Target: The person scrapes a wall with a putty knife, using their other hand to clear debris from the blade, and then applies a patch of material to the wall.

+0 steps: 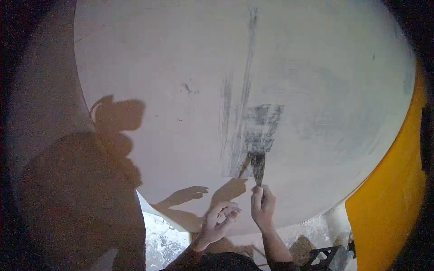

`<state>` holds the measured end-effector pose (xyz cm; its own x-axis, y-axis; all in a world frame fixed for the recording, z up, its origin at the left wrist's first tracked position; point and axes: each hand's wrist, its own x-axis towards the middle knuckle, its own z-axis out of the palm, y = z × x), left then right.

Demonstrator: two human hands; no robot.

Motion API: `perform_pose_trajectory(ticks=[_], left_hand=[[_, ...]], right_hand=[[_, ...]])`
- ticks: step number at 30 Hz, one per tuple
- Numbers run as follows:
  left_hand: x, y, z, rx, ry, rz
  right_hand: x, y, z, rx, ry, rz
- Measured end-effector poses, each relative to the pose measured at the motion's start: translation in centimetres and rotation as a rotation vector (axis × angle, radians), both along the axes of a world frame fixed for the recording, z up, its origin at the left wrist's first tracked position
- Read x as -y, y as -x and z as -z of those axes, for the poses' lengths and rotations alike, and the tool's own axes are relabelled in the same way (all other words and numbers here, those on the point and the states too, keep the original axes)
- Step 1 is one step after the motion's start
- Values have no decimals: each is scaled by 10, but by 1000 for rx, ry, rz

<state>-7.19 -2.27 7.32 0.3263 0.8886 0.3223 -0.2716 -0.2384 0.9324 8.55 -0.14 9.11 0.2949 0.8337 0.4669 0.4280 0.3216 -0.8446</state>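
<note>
My right hand (263,205) is closed around the handle of a putty knife (258,165), whose wide, smeared blade points up and meets a large pale surface (158,58) with a curved outline. Dark grey filler (262,124) is smeared in a rough patch just above the blade. Lower left of the knife, my left hand (218,225) hovers with loosely bent fingers, the thumb near the fingertips. I see nothing held in it. Fainter grey streaks run up the surface, and a few small dark marks dot its left part.
An orange-yellow panel (384,194) curves along the right side. Low on the right stands a dark grey object (326,257) with cut-out openings. A speckled, brightly lit floor (165,237) shows below the surface. Shadows of a head and hands fall across the left.
</note>
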Motion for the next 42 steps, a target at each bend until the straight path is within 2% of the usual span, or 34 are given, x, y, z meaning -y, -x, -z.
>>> perform_pose_trajectory(ticks=[2,4,6,7,9,10,13,14,16,19,20,22,24,26,28,30,31,33,34,39,42], left_hand=[[-2,-2,0,-50,-26,-68],[-2,-3,-6,-101,-39,-123],[-12,-4,-25,-586,-643,-322],[-17,-4,-37,-588,-640,-324],[-26,-4,-60,-690,-894,-425],[-32,-3,-66,-692,-891,-426],[-43,-4,-80,-938,-1166,-577],[-47,-6,-80,-940,-1160,-571],[-57,-11,-76,-970,-1324,-417],[-62,-14,-74,-1006,-1330,-349],[-64,-14,-74,-1009,-1328,-343],[-69,-11,-74,-1037,-1416,-468],[-78,-12,-68,-1020,-1463,-452],[-84,-13,-64,-998,-1509,-443],[-88,-15,-61,-927,-1649,-582],[-91,-18,-59,-918,-1670,-608],[-92,-19,-58,-908,-1695,-638],[-86,-17,-63,-916,-1668,-576],[-86,-17,-63,-920,-1641,-509],[-82,-22,-52,-1011,-1647,-488],[-86,-23,-52,-980,-1673,-501]], right_hand=[[-2,-1,20,-38,-9,-20],[-1,1,18,-79,-6,-27],[-3,4,4,-167,-56,-99],[-3,4,-1,-168,-53,-102],[2,2,-6,-337,52,-271],[4,2,-4,-338,55,-273],[10,3,10,-456,175,-378],[8,4,16,-485,153,-387],[7,2,22,-518,140,-394],[9,2,20,-584,156,-436],[11,2,17,-598,189,-446],[10,1,19,-622,224,-454],[6,-2,26,-770,139,-633],[8,3,21,-769,136,-595],[10,8,16,-764,136,-556],[11,11,15,-695,72,-367],[11,14,17,-697,79,-368],[16,20,22,-478,-157,-127],[16,20,27,-478,-154,-127],[16,12,64,-262,-262,52],[7,9,75,-267,-347,-4]])
